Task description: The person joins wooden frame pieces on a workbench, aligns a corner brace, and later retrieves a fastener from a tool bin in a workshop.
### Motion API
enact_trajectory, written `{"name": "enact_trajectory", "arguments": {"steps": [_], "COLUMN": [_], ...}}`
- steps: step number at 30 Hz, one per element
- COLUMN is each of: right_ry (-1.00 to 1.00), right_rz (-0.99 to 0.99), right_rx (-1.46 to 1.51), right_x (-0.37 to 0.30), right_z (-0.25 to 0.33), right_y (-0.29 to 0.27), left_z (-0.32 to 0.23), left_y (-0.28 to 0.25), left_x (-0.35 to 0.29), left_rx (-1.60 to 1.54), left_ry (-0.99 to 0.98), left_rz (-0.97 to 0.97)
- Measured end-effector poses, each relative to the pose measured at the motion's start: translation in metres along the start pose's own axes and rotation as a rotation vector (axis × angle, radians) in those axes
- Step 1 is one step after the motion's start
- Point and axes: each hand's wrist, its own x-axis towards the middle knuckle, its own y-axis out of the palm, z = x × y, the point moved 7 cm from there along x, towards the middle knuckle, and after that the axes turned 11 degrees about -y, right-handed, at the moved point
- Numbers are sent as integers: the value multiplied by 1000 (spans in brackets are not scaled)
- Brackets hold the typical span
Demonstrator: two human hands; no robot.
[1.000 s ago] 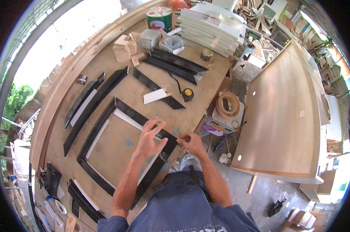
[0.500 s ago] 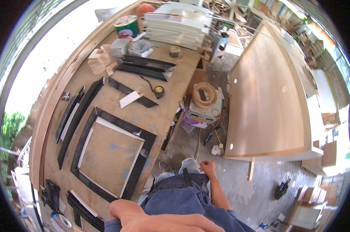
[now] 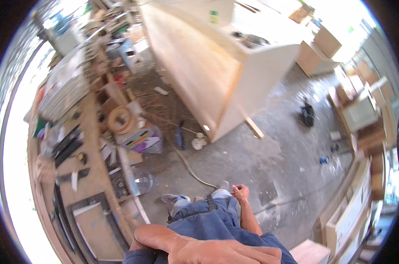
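My right hand (image 3: 240,193) hangs beside my right thigh above the grey floor, its fingers curled together. Whether anything small sits between the fingertips is too small to tell. Across my chest at the lower edge, very close, lies my left arm with my left hand (image 3: 226,253); its fingers are hidden or cut off. Neither hand touches the workbench. On the bench (image 3: 90,127) at my left lies a black rectangular frame (image 3: 107,204), with black strips (image 3: 69,147) and a tape measure (image 3: 82,158) farther along.
A large pale wooden cabinet (image 3: 195,66) stands ahead, with a wood strip (image 3: 254,127) sticking out at its base. A hose (image 3: 188,167) crosses the floor toward my feet. A box with a tape roll (image 3: 119,120) stands beside the bench. Drawers (image 3: 349,220) and a black bag (image 3: 306,113) are at right.
My view has swung to the right, so the bench and frame now lie at the far left and more floor shows. Both hands keep nearly the same pose.
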Motion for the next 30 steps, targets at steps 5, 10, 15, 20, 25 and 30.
{"name": "enact_trajectory", "arguments": {"steps": [5,10,15,20,25,30], "right_ry": [258,210,229,256,185,325], "right_rz": [-68,-191,-358,-387,-198,-299], "right_rx": [-76,-399,-159,74,154,-87], "right_x": [-18,-25,-5,4,52,87], "right_z": [-94,-200,-183,-150,-121,-152], "right_y": [-110,-199,-204,-170,-160,-232], "left_z": [79,148,192,194,159,189], "left_y": [-9,-66,-221,-416,-569,-585], "left_x": [71,106,46,-123,-330,-323], "left_rx": [139,567,956,1199,1722,1165], "left_ry": [-68,-355,-748,-1122,-1563,-2024], "left_rz": [151,123,-334,-923,35,-1068]}}
